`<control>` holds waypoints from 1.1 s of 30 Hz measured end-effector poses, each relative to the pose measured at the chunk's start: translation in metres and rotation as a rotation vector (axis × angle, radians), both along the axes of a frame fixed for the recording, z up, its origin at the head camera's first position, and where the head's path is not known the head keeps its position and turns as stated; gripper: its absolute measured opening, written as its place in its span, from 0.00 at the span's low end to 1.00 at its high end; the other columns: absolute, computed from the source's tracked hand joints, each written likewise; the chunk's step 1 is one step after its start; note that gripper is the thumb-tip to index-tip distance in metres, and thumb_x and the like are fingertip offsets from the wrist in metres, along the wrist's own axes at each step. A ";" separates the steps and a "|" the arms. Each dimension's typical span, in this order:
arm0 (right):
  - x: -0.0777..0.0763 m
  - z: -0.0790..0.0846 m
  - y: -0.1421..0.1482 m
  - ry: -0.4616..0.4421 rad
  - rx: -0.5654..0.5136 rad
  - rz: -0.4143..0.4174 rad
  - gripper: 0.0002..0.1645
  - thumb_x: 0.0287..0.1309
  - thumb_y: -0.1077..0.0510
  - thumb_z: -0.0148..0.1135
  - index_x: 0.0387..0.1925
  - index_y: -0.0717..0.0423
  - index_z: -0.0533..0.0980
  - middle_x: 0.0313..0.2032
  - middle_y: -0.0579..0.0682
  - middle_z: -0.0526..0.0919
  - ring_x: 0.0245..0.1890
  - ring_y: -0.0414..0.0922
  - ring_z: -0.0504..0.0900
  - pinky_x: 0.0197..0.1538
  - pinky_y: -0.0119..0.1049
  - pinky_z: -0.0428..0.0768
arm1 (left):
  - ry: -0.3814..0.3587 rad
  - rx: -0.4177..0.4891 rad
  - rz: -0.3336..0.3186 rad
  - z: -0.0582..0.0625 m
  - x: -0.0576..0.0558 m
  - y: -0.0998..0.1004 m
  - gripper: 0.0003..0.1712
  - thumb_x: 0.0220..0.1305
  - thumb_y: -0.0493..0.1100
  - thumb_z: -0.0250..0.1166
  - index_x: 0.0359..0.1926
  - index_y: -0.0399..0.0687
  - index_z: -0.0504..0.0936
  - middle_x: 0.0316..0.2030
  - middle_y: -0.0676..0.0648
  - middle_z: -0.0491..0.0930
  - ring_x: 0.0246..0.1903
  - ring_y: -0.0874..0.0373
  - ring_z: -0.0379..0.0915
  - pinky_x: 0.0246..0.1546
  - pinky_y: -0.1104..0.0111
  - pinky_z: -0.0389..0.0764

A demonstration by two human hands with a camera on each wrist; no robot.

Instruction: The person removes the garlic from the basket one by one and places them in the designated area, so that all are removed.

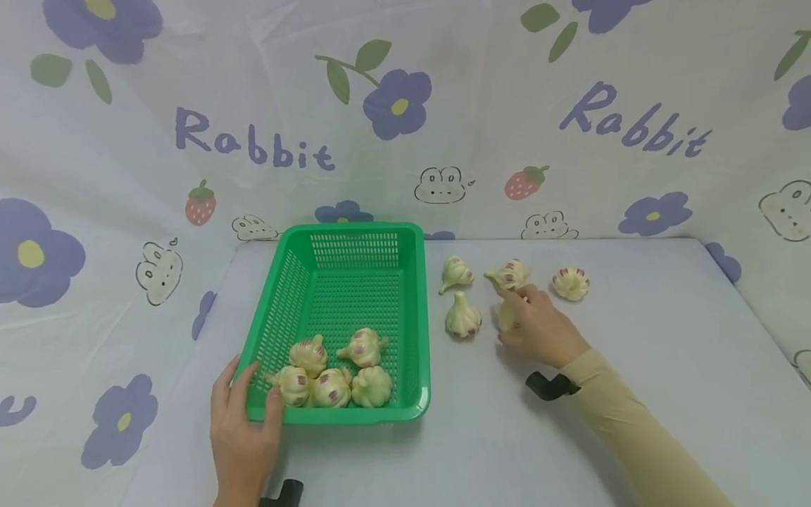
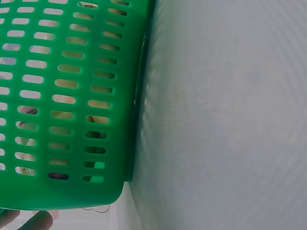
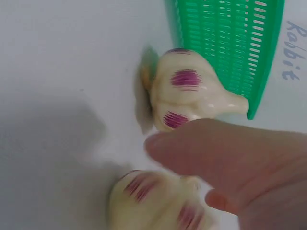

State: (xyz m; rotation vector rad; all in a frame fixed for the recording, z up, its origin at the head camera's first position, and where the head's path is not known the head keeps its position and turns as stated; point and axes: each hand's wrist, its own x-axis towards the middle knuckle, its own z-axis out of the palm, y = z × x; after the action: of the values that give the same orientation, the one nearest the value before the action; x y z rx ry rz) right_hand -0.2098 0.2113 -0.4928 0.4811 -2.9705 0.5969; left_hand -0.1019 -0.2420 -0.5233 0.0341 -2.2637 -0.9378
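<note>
A green plastic basket (image 1: 415,380) holds several garlic bulbs (image 1: 331,389) near its front side. My left hand (image 1: 243,429) grips the basket's front left corner, thumb over the near rim and fingers at the left rim. In the left wrist view, two fingertips (image 2: 38,221) show beside the basket wall (image 2: 72,191). To the right of the basket, my right hand (image 1: 545,327) reaches around a garlic bulb (image 1: 507,317), index finger and thumb on either side. From the right wrist, a gap shows between the thumb (image 3: 192,146) and the bulb (image 3: 148,201) below it.
Several other garlic bulbs lie on the white table (image 1: 469,451): one directly left of my right hand (image 1: 463,317), two behind (image 1: 456,272), and one to the right (image 1: 571,283). A printed cloth (image 1: 475,113) hangs at the back and sides.
</note>
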 end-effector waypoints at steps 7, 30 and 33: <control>0.007 0.014 0.007 -0.017 -0.005 -0.078 0.44 0.62 0.48 0.70 0.75 0.58 0.66 0.61 0.70 0.72 0.48 0.60 0.81 0.42 0.59 0.85 | 0.005 0.007 -0.002 0.000 0.000 0.000 0.27 0.64 0.41 0.69 0.63 0.41 0.81 0.70 0.40 0.72 0.68 0.40 0.69 0.63 0.46 0.74; 0.042 0.063 -0.010 0.260 -0.008 0.047 0.39 0.61 0.51 0.73 0.70 0.59 0.71 0.59 0.66 0.74 0.52 0.61 0.78 0.30 0.51 0.84 | -0.022 0.010 -0.004 0.005 0.000 0.002 0.26 0.65 0.41 0.68 0.63 0.38 0.80 0.71 0.38 0.71 0.69 0.39 0.68 0.59 0.35 0.73; 0.040 0.065 -0.017 0.312 -0.024 0.079 0.37 0.59 0.54 0.73 0.68 0.60 0.73 0.58 0.65 0.75 0.50 0.59 0.77 0.30 0.47 0.82 | -0.025 0.010 -0.002 0.005 0.000 0.003 0.26 0.65 0.41 0.68 0.63 0.38 0.80 0.71 0.38 0.71 0.69 0.39 0.68 0.59 0.35 0.73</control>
State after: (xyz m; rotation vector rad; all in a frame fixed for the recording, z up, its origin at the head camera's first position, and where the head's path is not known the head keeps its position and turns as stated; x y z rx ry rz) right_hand -0.1700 0.1942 -0.4273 0.6290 -2.6570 0.5105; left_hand -0.1014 -0.2394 -0.5181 0.0479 -2.2828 -0.9550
